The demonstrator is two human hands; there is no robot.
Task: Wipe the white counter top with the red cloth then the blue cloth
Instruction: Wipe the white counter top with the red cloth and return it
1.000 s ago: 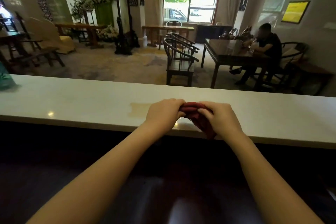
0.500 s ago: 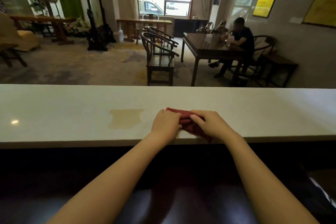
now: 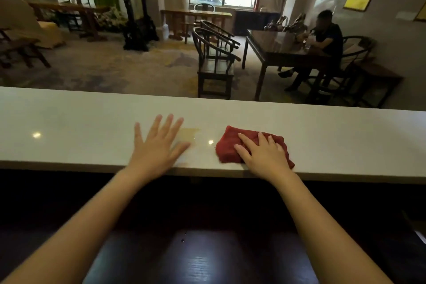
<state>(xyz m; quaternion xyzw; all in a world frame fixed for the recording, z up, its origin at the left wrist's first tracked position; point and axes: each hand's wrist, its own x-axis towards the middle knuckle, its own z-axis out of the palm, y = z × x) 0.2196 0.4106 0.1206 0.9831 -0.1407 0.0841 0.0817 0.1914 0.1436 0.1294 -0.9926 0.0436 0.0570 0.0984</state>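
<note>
So the white counter top [image 3: 334, 131] runs the full width across the middle of the frame, and the big change from half a second ago is that the hands have split up. Back then both were bunched together on the red cloth near the front edge, folding or gathering it I'd guess. Now the left hand [image 3: 156, 145] has come off and lies flat on the bare counter just left of center, fingers spread wide, holding nothing. The right hand [image 3: 262, 154] sits on top of the red cloth [image 3: 230, 145], right of center near the front edge, fingers a little apart and pressing it down flat, not gripping it. Between the two hands there's a yellowish wet patch [image 3: 189, 134], partly under the left fingers, still unwiped. To me that reads as prep done and the actual red-cloth wipe just starting, probably a sweep left over the patch. No blue cloth anywhere in view, so that half hasn't begun.
</note>
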